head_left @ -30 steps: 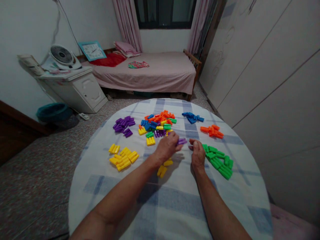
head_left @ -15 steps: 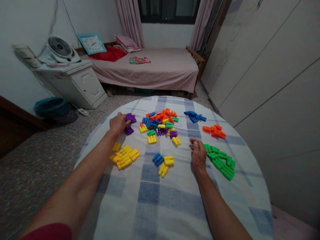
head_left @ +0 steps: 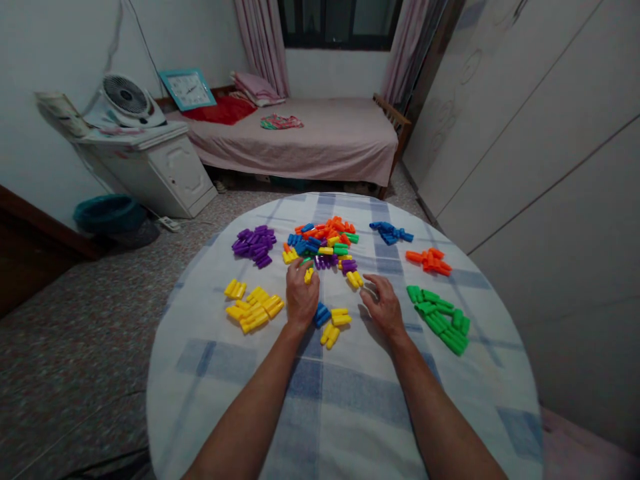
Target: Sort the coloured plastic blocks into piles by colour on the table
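Observation:
My left hand (head_left: 302, 297) is at the near side of a mixed pile of plastic toy blocks (head_left: 327, 233). Its fingers and thumb curl round a yellow block (head_left: 309, 275) that still rests on the cloth, and partly cover a green block (head_left: 307, 262). My right hand (head_left: 385, 305) hovers low with fingers apart and nothing in them, close to a yellow block (head_left: 355, 279) at the pile's right edge. Between my wrists lie a blue block (head_left: 323, 315), partly behind my left hand, and two yellow blocks (head_left: 341, 317).
Single-colour groups ring the pile: purple blocks (head_left: 254, 245), yellow blocks (head_left: 255, 310), blue blocks (head_left: 390, 233), orange blocks (head_left: 429, 261) and green blocks (head_left: 443, 320). They lie on a round table with a checked cloth (head_left: 345, 413). Beyond it stands a bed (head_left: 330, 137).
My left hand has left the purple group and moved right to the yellow block by the pile. My right hand has shifted left from the green group and spread its fingers.

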Available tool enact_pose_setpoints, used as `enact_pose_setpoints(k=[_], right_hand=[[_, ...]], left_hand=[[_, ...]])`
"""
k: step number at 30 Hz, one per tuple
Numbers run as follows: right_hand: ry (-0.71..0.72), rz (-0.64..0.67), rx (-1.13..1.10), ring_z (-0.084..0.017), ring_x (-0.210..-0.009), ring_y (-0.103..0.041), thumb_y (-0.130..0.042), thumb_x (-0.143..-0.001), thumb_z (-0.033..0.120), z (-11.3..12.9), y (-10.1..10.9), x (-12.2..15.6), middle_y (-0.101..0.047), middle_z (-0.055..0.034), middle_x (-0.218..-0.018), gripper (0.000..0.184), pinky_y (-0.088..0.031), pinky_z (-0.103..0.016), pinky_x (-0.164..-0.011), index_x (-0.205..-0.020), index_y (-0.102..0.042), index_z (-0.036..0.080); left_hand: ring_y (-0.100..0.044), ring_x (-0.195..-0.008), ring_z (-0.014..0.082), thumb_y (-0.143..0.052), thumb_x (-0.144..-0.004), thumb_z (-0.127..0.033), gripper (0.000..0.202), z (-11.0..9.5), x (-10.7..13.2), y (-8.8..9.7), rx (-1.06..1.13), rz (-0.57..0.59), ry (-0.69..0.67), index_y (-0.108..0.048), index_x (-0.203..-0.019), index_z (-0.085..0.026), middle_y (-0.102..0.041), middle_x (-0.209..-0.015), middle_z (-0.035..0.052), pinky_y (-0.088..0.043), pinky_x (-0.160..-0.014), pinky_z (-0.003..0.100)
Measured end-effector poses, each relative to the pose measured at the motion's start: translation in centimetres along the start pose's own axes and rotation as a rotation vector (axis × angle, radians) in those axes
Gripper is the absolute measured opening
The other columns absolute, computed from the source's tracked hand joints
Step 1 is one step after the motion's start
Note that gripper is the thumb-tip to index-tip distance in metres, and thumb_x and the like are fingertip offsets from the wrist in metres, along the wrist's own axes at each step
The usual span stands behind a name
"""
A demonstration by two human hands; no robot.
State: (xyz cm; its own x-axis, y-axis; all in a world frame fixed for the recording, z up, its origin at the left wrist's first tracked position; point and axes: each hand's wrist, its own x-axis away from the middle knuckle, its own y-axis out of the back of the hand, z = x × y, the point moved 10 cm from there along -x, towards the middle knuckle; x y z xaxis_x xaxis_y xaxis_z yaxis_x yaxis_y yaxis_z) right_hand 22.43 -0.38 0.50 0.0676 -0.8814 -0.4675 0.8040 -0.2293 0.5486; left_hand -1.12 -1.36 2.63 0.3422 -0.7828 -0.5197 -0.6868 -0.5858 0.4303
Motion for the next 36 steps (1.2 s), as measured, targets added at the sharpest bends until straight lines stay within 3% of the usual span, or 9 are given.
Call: enact_pose_setpoints(k=[6,11,16,21,24,27,31,36], right_hand=[[0.065,0.097,0.141,-0.025,-0.115,-0.052,-0.05,-0.085,0.033,0.6,-1.3,0.1,-0.058,-0.0102,-0.124,0.041,-0.043,-0.043,-0.099,-0.124,-0.056,0.02],[0.065,0.219,0.263,-0.027,-0.127,-0.044,-0.052,-0.084,0.032,1.2,-2.5,0.2,-0.048,-0.0101,-0.14,0.053,-0.037,-0.046,-0.104,-0.135,-0.049,0.02],[0.04,0.19,0.191,-0.025,-0.116,-0.052,-0.05,-0.085,0.031,0.8,-2.2,0.1,-0.06,-0.01,-0.123,0.044,-0.04,-0.043,-0.099,-0.126,-0.056,0.02],[-0.047,0.067,0.101,-0.023,-0.097,-0.059,-0.048,-0.082,0.028,-0.5,-1.0,-0.2,-0.066,-0.0091,-0.103,0.035,-0.045,-0.04,-0.092,-0.112,-0.063,0.018],[-0.065,0.045,0.078,-0.022,-0.094,-0.059,-0.046,-0.081,0.026,-0.7,-0.8,-0.4,-0.067,-0.0089,-0.098,0.034,-0.046,-0.038,-0.09,-0.108,-0.064,0.017],[-0.073,0.03,0.067,-0.022,-0.093,-0.059,-0.044,-0.081,0.025,-0.7,-0.6,-0.4,-0.067,-0.0085,-0.097,0.034,-0.046,-0.038,-0.09,-0.107,-0.065,0.017],[-0.071,0.029,0.058,-0.022,-0.093,-0.059,-0.044,-0.081,0.024,-0.9,-0.6,-0.3,-0.067,-0.0087,-0.097,0.034,-0.046,-0.039,-0.089,-0.107,-0.065,0.017],[-0.065,0.023,0.063,-0.022,-0.093,-0.059,-0.044,-0.081,0.024,-1.1,-0.7,-0.2,-0.068,-0.0083,-0.096,0.034,-0.046,-0.039,-0.089,-0.106,-0.066,0.016]], left_hand=[[-0.053,-0.116,0.0238,-0.047,-0.086,-0.02,0.029,2.4,0.4,-1.6,-0.067,0.037,-0.02,-0.064,-0.109,-0.017,-0.057,-0.118,0.0126,-0.043,-0.104,0.043],[-0.054,-0.113,0.027,-0.055,-0.08,-0.019,0.032,2.0,0.6,-2.9,-0.178,0.173,-0.068,-0.066,-0.11,-0.019,-0.059,-0.119,0.0118,-0.045,-0.099,0.045],[-0.054,-0.11,0.0288,-0.06,-0.077,-0.02,0.033,2.1,0.8,-3.1,-0.237,0.229,-0.04,-0.067,-0.109,-0.02,-0.056,-0.122,0.0129,-0.046,-0.096,0.046],[-0.055,-0.105,0.0269,-0.063,-0.076,-0.025,0.022,2.2,0.6,-3.0,-0.208,0.23,-0.045,-0.068,-0.097,-0.019,-0.057,-0.115,0.0118,-0.046,-0.095,0.044],[-0.057,-0.098,0.0253,-0.059,-0.08,-0.026,0.017,2.2,0.4,-2.9,-0.206,0.225,-0.025,-0.065,-0.093,-0.017,-0.06,-0.101,0.0112,-0.047,-0.091,0.041],[-0.058,-0.089,0.0232,-0.051,-0.084,-0.024,0.021,2.2,0.3,-2.7,-0.192,0.216,0.021,-0.061,-0.1,-0.015,-0.062,-0.09,0.0091,-0.048,-0.086,0.039],[-0.059,-0.098,0.0222,-0.041,-0.088,-0.016,0.032,0.5,0.3,-2.7,-0.172,0.231,-0.028,-0.058,-0.115,-0.016,-0.064,-0.102,0.0107,-0.047,-0.09,0.038],[-0.06,-0.095,0.0209,-0.04,-0.092,-0.018,0.027,-3.6,0.2,-4.9,-0.273,0.431,-0.138,-0.064,-0.105,-0.019,-0.062,-0.098,0.0095,-0.048,-0.086,0.033]])
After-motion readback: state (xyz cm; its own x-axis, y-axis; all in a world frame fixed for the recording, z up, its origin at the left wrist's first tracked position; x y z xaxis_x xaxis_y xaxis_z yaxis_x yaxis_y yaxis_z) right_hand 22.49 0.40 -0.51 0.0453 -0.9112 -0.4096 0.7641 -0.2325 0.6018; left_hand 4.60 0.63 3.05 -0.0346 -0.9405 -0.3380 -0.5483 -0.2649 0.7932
